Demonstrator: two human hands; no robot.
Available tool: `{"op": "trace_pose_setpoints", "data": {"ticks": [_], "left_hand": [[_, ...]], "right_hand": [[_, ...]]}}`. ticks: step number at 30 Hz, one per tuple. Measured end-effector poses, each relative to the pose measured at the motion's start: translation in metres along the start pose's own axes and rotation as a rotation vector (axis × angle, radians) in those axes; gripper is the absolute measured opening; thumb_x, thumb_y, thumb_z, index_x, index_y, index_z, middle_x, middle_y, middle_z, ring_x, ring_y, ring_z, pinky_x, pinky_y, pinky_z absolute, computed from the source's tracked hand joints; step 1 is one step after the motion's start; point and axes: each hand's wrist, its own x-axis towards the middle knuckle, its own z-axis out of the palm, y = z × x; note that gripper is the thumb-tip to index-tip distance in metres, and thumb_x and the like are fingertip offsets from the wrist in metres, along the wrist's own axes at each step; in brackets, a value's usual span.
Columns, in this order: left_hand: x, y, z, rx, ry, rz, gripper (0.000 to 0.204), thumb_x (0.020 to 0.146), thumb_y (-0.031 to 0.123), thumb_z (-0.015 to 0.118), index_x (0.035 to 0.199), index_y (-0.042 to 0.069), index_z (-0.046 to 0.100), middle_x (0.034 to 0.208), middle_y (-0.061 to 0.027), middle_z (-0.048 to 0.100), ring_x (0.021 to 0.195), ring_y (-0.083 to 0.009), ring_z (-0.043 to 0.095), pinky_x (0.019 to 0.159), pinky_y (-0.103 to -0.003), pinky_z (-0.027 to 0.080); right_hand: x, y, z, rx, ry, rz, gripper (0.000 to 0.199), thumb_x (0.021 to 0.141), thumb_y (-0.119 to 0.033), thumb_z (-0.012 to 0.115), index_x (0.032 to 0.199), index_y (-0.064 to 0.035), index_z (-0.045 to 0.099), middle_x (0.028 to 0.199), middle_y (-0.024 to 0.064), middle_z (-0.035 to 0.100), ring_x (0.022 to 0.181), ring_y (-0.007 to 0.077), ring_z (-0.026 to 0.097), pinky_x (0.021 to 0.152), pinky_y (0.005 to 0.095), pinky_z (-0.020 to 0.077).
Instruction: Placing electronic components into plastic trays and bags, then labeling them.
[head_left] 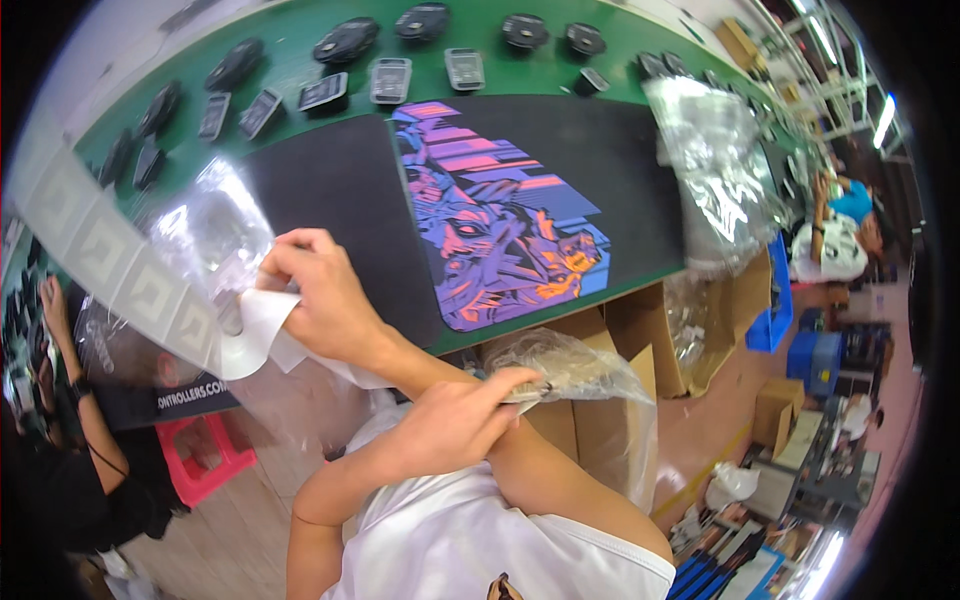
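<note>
At the near edge of the green surface [560, 45], the right hand [325, 290], its arm crossing over the other, is pinching a white label strip [250, 330] in a closed grip beside a clear plastic bag [215, 225]. The left hand [455, 420] is gripping another crumpled clear bag [565, 365] over a cardboard box [600, 420]. Just beyond, a printed black mat [500, 215] is lying flat, with dark trays [390, 80] lining the far edge.
</note>
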Motion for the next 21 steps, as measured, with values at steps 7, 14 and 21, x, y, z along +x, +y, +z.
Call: {"op": "trace_pose_setpoints", "data": {"ticks": [7, 14, 21], "left_hand": [[0.058, -0.020, 0.061, 0.796, -0.432, 0.150, 0.032, 0.075, 0.003, 0.062, 0.106, -0.003, 0.056, 0.071, -0.0241, 0.068, 0.064, -0.0401, 0.068, 0.053, -0.050, 0.053], [0.095, -0.085, 0.109, 1.261, -0.345, 0.066, 0.025, 0.084, 0.010, 0.060, 0.107, -0.001, 0.059, 0.073, -0.0152, 0.072, 0.068, -0.0260, 0.074, 0.055, -0.038, 0.057], [0.116, -0.073, 0.096, 1.408, -0.155, 0.007, 0.052, 0.089, 0.015, 0.063, 0.136, -0.002, 0.048, 0.076, -0.0128, 0.073, 0.068, -0.0228, 0.074, 0.056, -0.032, 0.057]], "right_hand": [[-0.002, 0.006, 0.012, -0.071, 0.067, -0.065, 0.018, 0.080, -0.025, 0.077, 0.085, -0.0109, 0.067, 0.087, 0.0021, 0.070, 0.112, 0.0303, 0.054, 0.094, 0.0436, 0.0393], [-0.001, 0.007, 0.018, -0.056, 0.095, -0.092, 0.018, 0.078, -0.024, 0.077, 0.083, -0.0103, 0.066, 0.087, 0.0031, 0.071, 0.111, 0.0304, 0.054, 0.095, 0.0445, 0.0381], [0.000, 0.010, 0.020, -0.050, 0.119, -0.144, 0.018, 0.077, -0.024, 0.076, 0.083, -0.0099, 0.066, 0.085, 0.0039, 0.071, 0.111, 0.0308, 0.054, 0.095, 0.0449, 0.0380]]}}
